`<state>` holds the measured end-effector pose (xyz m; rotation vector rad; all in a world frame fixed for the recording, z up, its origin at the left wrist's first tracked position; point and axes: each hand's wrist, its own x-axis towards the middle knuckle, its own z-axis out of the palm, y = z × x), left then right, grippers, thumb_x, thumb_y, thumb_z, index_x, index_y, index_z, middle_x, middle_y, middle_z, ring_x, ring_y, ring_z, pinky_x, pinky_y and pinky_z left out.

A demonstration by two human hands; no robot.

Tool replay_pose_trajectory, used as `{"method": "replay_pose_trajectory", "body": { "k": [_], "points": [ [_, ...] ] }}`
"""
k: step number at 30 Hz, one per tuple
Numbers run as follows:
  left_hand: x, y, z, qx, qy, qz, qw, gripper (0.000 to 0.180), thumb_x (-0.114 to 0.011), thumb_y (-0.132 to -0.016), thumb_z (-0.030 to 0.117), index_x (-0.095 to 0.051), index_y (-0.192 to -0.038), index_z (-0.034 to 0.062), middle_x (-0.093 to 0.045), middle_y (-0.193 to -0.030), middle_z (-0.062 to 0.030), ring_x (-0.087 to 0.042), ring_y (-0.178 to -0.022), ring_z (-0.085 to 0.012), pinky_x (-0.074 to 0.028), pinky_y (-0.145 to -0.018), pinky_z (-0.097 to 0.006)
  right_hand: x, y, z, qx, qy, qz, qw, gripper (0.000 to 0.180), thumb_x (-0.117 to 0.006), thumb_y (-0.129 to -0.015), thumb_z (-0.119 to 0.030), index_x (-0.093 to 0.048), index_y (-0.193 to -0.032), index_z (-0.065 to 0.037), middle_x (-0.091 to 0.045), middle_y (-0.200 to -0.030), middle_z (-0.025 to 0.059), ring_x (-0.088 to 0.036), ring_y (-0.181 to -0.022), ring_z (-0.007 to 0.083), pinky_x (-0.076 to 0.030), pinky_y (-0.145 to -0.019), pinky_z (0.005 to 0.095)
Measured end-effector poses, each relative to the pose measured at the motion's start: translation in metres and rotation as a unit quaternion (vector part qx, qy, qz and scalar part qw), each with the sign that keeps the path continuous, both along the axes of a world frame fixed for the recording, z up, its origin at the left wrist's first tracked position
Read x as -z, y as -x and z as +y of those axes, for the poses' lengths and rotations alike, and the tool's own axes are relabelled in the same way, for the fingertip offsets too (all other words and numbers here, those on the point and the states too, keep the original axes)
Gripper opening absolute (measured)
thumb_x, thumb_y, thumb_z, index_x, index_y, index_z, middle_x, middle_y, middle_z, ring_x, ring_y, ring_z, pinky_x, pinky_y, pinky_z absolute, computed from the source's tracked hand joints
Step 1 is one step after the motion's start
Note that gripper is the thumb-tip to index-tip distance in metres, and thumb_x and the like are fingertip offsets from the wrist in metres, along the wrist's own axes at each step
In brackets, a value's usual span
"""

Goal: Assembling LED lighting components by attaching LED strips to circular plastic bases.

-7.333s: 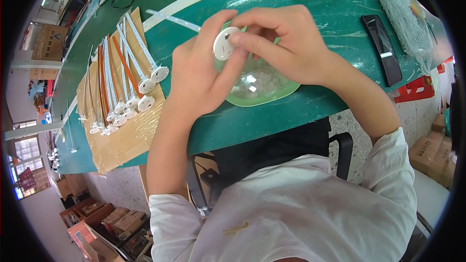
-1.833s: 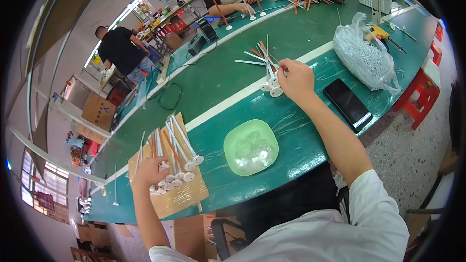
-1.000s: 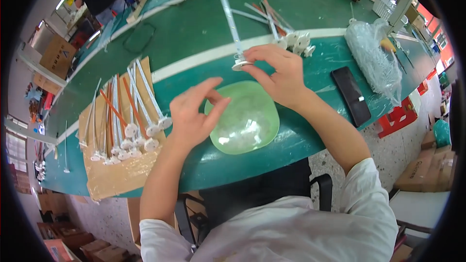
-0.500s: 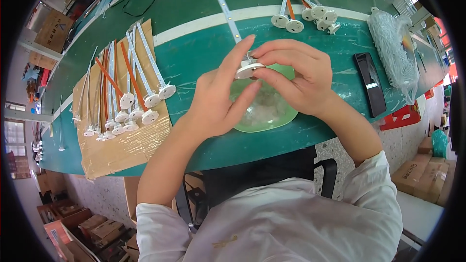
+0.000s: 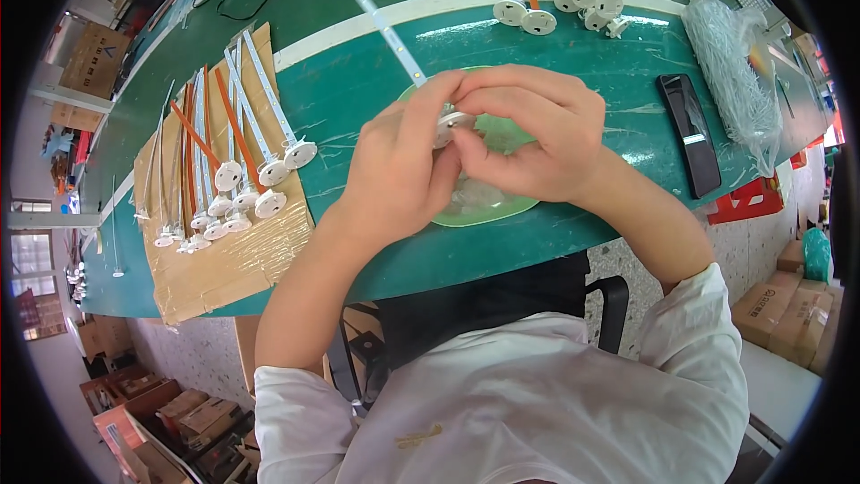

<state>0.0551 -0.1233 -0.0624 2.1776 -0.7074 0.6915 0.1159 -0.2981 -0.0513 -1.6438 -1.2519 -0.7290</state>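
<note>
Both my hands are raised over the table around one LED strip (image 5: 383,31) with a round white end disc (image 5: 445,128). My left hand (image 5: 390,170) is closed around the disc end, and the strip sticks out past its fingers toward the far left. My right hand (image 5: 551,139) has its thumb and fingertips pressed together at the disc's right side. Whether a small part is between those fingertips is hidden. Just beneath the hands stands a light green bowl (image 5: 502,211) with clear small pieces in it, partly covered by the hands.
Left, a brown cardboard sheet (image 5: 228,273) carries several LED strips with white discs (image 5: 300,154) and orange strips. More disc-ended strips (image 5: 537,22) lie at the far side. To the right are a black phone (image 5: 690,139) and a clear plastic bag of thin strands (image 5: 735,76).
The disc and strip have turned in my hands, and the strip now slants further left. My left fingers have closed in, and my right hand has shifted slightly left, covering more of the disc.
</note>
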Motion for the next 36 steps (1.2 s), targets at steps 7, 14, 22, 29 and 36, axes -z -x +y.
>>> {"method": "replay_pose_trajectory", "body": {
  "k": [7,14,22,29,36],
  "points": [
    [-0.003,0.003,0.0,-0.003,0.032,0.074,0.997,0.052,-0.064,-0.084,-0.004,-0.047,-0.133,-0.0008,-0.068,-0.102,-0.0223,-0.069,-0.087,-0.0418,-0.055,-0.07,-0.042,0.002,-0.005,-0.001,-0.023,0.015,0.091,0.995,0.018,-0.075,-0.072,0.002,-0.072,-0.09,0.0,-0.073,-0.093,0.0138,-0.073,-0.079,0.0193,-0.06,-0.07,0.0264],
    [-0.012,0.004,0.003,0.017,0.075,0.179,0.981,0.046,-0.063,-0.091,0.001,-0.047,-0.133,-0.0006,-0.068,-0.106,-0.0225,-0.07,-0.086,-0.0413,-0.055,-0.07,-0.04,0.002,-0.009,-0.003,-0.124,0.0,0.231,0.965,0.017,-0.072,-0.083,0.005,-0.073,-0.1,0.003,-0.073,-0.099,0.0148,-0.073,-0.085,0.0192,-0.062,-0.076,0.0283],
    [-0.011,-0.003,0.015,-0.003,0.047,0.096,0.994,0.037,-0.064,-0.091,0.003,-0.057,-0.127,0.0037,-0.07,-0.095,-0.0173,-0.071,-0.075,-0.033,-0.054,-0.067,-0.033,0.0,-0.004,0.003,-0.007,-0.003,0.073,0.997,0.016,-0.076,-0.08,0.002,-0.073,-0.096,0.0,-0.073,-0.097,0.0125,-0.072,-0.074,0.0189,-0.059,-0.066,0.0257],
    [-0.009,-0.008,0.028,-0.091,0.155,0.114,0.977,0.022,-0.064,-0.095,0.013,-0.062,-0.117,0.0067,-0.069,-0.078,-0.0082,-0.072,-0.07,-0.0165,-0.052,-0.063,-0.026,0.004,-0.026,-0.008,0.028,0.169,-0.032,0.985,0.022,-0.074,-0.074,0.003,-0.07,-0.095,-0.005,-0.071,-0.099,0.0044,-0.063,-0.084,0.0258,-0.054,-0.072,0.0338],
    [-0.008,-0.007,0.023,-0.127,0.141,0.122,0.974,0.017,-0.063,-0.096,0.014,-0.062,-0.11,0.0057,-0.069,-0.077,-0.0086,-0.073,-0.07,-0.0165,-0.053,-0.063,-0.026,0.008,-0.019,-0.01,0.033,0.297,-0.004,0.954,0.021,-0.076,-0.073,-0.004,-0.069,-0.092,-0.004,-0.063,-0.109,0.0065,-0.056,-0.098,0.0279,-0.051,-0.085,0.0368]
  ]
}}
